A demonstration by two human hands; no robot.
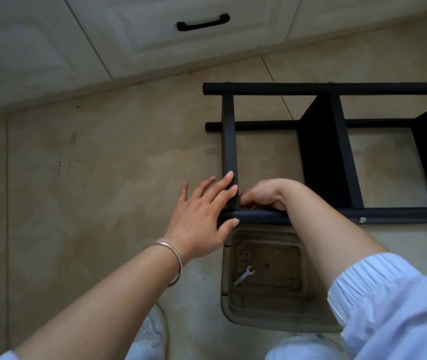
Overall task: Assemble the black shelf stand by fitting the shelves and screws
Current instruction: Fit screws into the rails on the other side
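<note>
The black shelf stand (337, 152) lay on its side on the tiled floor (103, 165), close to the white cabinet fronts (103, 35). Its round poles ran left to right. The flat shelf boards stood on edge between them.

The left hand (202, 216) lay flat against the end shelf board (229, 141) where it met the near pole (259, 216). Its fingers were straight and spread, and the thumb tip touched the pole. The right hand (261, 194) was curled tightly at the same joint, just inside the corner. What it pinched was hidden; I would judge it a screw or small tool, but could not tell.

The poles looked like matte-coated metal tube: stiff, hard, and likely fairly light for their length. The coating seemed faintly textured, so a palm should not slip. The boards had thin, flat, square edges and looked rigid. The frame would probably rack or wobble until every joint was tight, so it was best steadied near the corner being worked, with one hand bracing board against pole. One bright screw head (362, 219) showed further along the near pole.

Just beside the pole, a translucent plastic tray (226, 294) sat on the floor. It held a small flat metal wrench (243, 275) and a ring-shaped washer (246, 254).
</note>
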